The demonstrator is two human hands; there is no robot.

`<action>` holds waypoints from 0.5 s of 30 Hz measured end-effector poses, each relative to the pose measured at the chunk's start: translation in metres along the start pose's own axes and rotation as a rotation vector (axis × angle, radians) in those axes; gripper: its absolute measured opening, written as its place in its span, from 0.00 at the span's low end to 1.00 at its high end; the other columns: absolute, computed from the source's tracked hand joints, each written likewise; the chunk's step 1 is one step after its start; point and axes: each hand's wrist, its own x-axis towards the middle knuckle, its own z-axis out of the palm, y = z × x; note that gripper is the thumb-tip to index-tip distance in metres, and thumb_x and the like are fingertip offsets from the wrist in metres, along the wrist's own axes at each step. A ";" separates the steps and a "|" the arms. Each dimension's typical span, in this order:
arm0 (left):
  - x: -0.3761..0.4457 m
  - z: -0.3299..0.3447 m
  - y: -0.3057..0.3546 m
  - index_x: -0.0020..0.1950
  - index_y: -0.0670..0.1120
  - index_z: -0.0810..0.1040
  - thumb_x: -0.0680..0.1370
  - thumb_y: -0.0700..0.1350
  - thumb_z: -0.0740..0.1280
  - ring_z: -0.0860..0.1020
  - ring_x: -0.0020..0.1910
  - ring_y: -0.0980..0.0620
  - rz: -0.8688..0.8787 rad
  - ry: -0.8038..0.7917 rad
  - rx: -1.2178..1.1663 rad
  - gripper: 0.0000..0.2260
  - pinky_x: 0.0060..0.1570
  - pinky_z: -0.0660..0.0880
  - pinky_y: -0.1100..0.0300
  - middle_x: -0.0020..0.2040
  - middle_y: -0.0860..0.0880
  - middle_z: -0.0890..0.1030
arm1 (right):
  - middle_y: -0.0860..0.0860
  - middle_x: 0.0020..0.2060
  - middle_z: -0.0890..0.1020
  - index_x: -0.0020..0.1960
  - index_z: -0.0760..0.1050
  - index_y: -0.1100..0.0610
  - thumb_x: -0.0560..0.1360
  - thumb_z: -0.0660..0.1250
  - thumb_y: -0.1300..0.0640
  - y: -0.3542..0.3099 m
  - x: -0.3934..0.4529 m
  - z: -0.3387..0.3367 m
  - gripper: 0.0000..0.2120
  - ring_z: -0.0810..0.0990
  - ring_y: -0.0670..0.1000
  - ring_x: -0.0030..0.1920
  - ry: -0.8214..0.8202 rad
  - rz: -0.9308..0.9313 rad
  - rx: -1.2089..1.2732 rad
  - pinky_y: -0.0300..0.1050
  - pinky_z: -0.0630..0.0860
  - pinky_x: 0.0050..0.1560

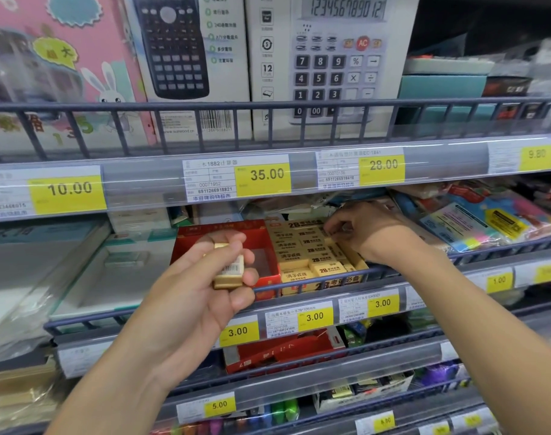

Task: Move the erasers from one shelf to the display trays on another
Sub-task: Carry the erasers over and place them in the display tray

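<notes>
My left hand (202, 277) grips a small stack of yellow wrapped erasers (228, 269) in front of a red display tray (264, 243) whose inside looks bare. To its right a yellow display tray (322, 285) holds several rows of yellow 2B erasers (302, 246). My right hand (362, 229) reaches over the back right of that tray, fingers curled and pinching at an eraser in the far row. What exactly its fingertips hold is hidden.
Both trays sit on a middle shelf behind a blue wire rail (299, 285). Calculator boxes (327, 58) stand on the shelf above. Wrapped notebooks (89, 271) lie to the left, colourful packets (487, 221) to the right. Another red box (280, 350) sits one shelf lower.
</notes>
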 end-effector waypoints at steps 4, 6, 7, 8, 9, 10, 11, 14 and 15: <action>-0.002 0.005 -0.002 0.58 0.42 0.80 0.74 0.46 0.73 0.77 0.33 0.48 -0.016 -0.041 0.004 0.14 0.25 0.74 0.61 0.42 0.42 0.80 | 0.46 0.56 0.82 0.60 0.80 0.45 0.79 0.67 0.50 -0.001 -0.012 -0.002 0.10 0.78 0.52 0.57 0.030 -0.033 -0.022 0.40 0.74 0.53; -0.002 0.005 -0.003 0.56 0.43 0.82 0.77 0.49 0.71 0.76 0.32 0.48 -0.023 -0.075 0.015 0.12 0.24 0.73 0.61 0.41 0.42 0.80 | 0.40 0.48 0.81 0.58 0.80 0.43 0.79 0.67 0.49 -0.008 -0.028 -0.004 0.09 0.79 0.48 0.54 0.144 -0.098 0.073 0.36 0.75 0.48; -0.001 0.005 -0.004 0.54 0.44 0.83 0.78 0.50 0.70 0.76 0.32 0.48 -0.024 -0.089 0.026 0.11 0.23 0.72 0.60 0.41 0.42 0.80 | 0.36 0.43 0.81 0.55 0.81 0.41 0.78 0.69 0.49 -0.016 -0.038 -0.005 0.07 0.80 0.42 0.49 0.204 -0.153 0.220 0.31 0.73 0.43; -0.001 0.005 -0.005 0.53 0.45 0.84 0.79 0.51 0.69 0.76 0.32 0.48 -0.022 -0.099 0.038 0.11 0.23 0.72 0.60 0.42 0.42 0.79 | 0.34 0.40 0.82 0.53 0.81 0.40 0.77 0.71 0.48 -0.025 -0.050 -0.006 0.06 0.80 0.38 0.45 0.231 -0.227 0.383 0.28 0.71 0.40; -0.001 0.006 -0.007 0.52 0.46 0.85 0.79 0.53 0.69 0.76 0.32 0.49 -0.019 -0.108 0.047 0.12 0.23 0.72 0.61 0.42 0.43 0.80 | 0.35 0.40 0.83 0.52 0.82 0.41 0.75 0.72 0.47 -0.037 -0.062 -0.007 0.06 0.81 0.38 0.43 0.224 -0.321 0.521 0.28 0.71 0.40; -0.001 0.006 -0.008 0.52 0.46 0.86 0.79 0.54 0.68 0.76 0.32 0.49 -0.016 -0.120 0.053 0.13 0.23 0.72 0.61 0.42 0.43 0.80 | 0.36 0.42 0.83 0.53 0.83 0.42 0.74 0.73 0.47 -0.048 -0.074 -0.007 0.08 0.81 0.40 0.44 0.196 -0.420 0.609 0.30 0.72 0.41; -0.002 0.007 -0.008 0.54 0.46 0.85 0.80 0.55 0.68 0.76 0.32 0.49 -0.014 -0.137 0.060 0.14 0.24 0.72 0.61 0.42 0.42 0.80 | 0.39 0.45 0.82 0.55 0.83 0.42 0.73 0.73 0.46 -0.059 -0.084 -0.005 0.10 0.81 0.43 0.45 0.160 -0.506 0.644 0.33 0.74 0.42; -0.002 0.007 -0.010 0.63 0.44 0.81 0.80 0.61 0.68 0.73 0.30 0.51 -0.007 -0.170 0.116 0.22 0.30 0.73 0.60 0.43 0.42 0.79 | 0.43 0.51 0.77 0.61 0.81 0.47 0.74 0.75 0.51 -0.079 -0.098 0.004 0.16 0.79 0.49 0.50 0.089 -0.627 0.605 0.38 0.76 0.49; -0.001 0.006 -0.010 0.65 0.44 0.80 0.79 0.62 0.67 0.72 0.30 0.51 0.000 -0.174 0.136 0.25 0.31 0.73 0.59 0.44 0.41 0.79 | 0.44 0.52 0.77 0.62 0.81 0.49 0.74 0.75 0.53 -0.082 -0.098 0.006 0.16 0.79 0.48 0.50 0.110 -0.626 0.585 0.38 0.76 0.51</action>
